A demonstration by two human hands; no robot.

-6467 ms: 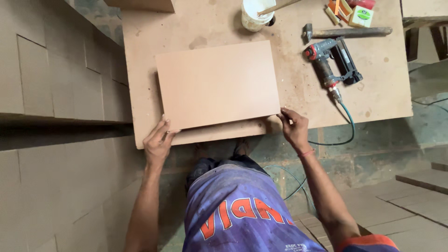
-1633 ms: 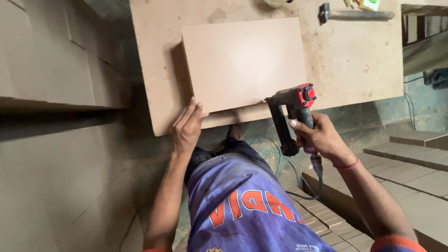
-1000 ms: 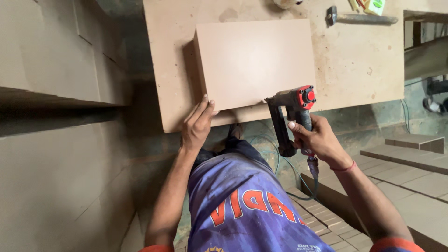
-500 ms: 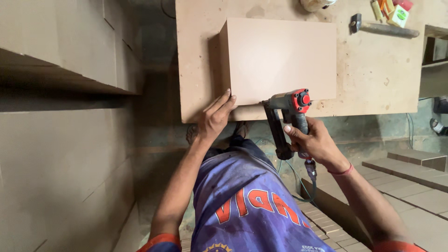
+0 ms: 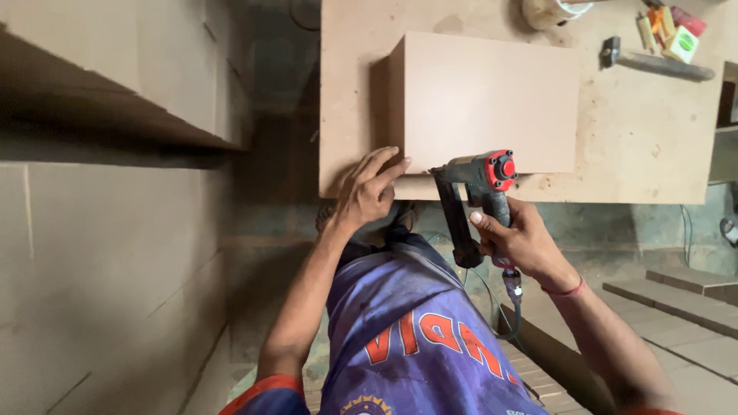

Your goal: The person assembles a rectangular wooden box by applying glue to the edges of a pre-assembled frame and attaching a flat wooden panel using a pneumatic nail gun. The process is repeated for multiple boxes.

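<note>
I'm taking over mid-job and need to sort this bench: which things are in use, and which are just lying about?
In use:
left hand pressing on the board panel
right hand holding the nail gun
workbench

Lying about:
hammer
white container
small coloured boxes

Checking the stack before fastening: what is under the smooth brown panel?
The panel lies on a larger board, which shows all round it. The left hand steadies its near edge. Anything between them is covered.
</note>
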